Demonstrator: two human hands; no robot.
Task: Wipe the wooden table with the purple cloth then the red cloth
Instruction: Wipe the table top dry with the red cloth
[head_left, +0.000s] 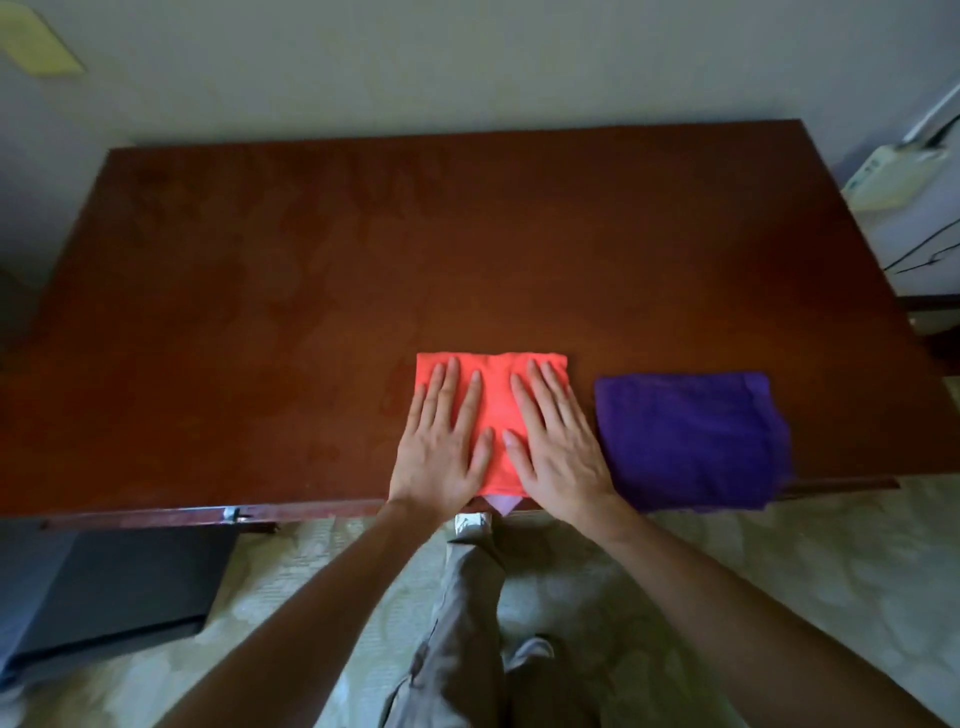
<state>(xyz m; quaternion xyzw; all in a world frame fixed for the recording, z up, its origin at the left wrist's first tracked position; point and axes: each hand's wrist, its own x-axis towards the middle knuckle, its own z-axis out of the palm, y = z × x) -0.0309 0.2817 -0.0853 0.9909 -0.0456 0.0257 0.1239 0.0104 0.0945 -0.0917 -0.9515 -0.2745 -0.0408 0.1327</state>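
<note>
Red cloth (491, 415) lies folded flat at the near edge of the wooden bench (311, 270), at about 6 o'clock on its top, with both hands spread on it. Each grip is open: the left hand (441, 447) and the right hand (558, 447) rest palms down, fingers straight and pointing toward 12 o'clock, pressing the fabric rather than clutching it. The purple cloth (685, 436) sits just beside it at 3 o'clock, apart from either hand, its near right corner hanging slightly over the bench edge.

Judged from this layout, the red-cloth pass appears to be the step in hand. To do it well, the palms should keep even downward pressure so the square slides as one piece instead of bunching, and the strokes should run in overlapping lanes out toward 12, 9 and 3 o'clock, since most of the dark top lies well apart from the cloth. Lifting or sidestepping the purple cloth would avoid dragging it off the edge.

Bright coral-red, the cloth looks thin and smooth, a neat rectangle with a slightly wavy far hem. A pale lilac corner (501, 503) peeks from under its near edge between the wrists; what it belongs to cannot be told.
</note>
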